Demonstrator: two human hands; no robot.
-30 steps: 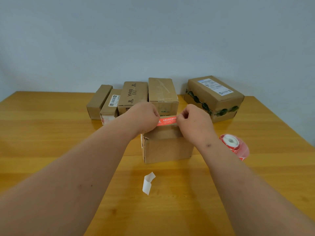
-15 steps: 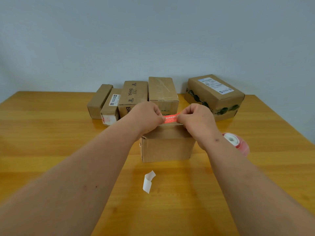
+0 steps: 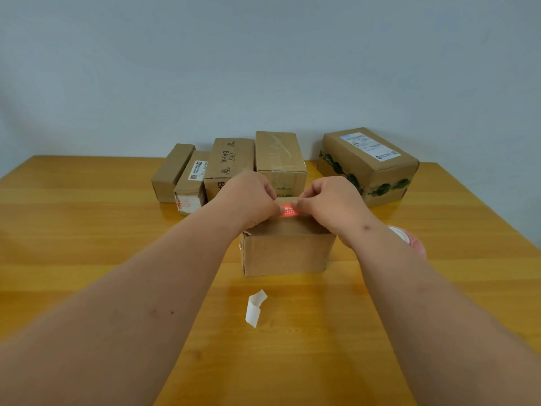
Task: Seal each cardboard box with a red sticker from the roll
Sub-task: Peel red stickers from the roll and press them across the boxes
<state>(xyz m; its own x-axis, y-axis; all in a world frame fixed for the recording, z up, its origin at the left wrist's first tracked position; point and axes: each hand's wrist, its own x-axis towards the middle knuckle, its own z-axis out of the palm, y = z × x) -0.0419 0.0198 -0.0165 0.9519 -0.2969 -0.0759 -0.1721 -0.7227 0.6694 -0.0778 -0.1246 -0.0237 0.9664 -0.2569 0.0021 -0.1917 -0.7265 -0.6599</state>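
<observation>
A plain cardboard box stands in the middle of the wooden table. Over its top, a red sticker with white print is stretched between my hands. My left hand pinches its left end, and my right hand pinches its right end. Only a short middle part of the sticker shows between the fingers. It lies low on the box top. The red sticker roll sits right of the box, mostly hidden behind my right forearm.
Several more cardboard boxes stand in a row at the back: a narrow one, a labelled one, a "BAHA" box, a taped one, a large one. A curled white backing strip lies in front.
Both hands moved closer together and lowered the sticker onto the box top. Less of the sticker shows between the fingers than before.
</observation>
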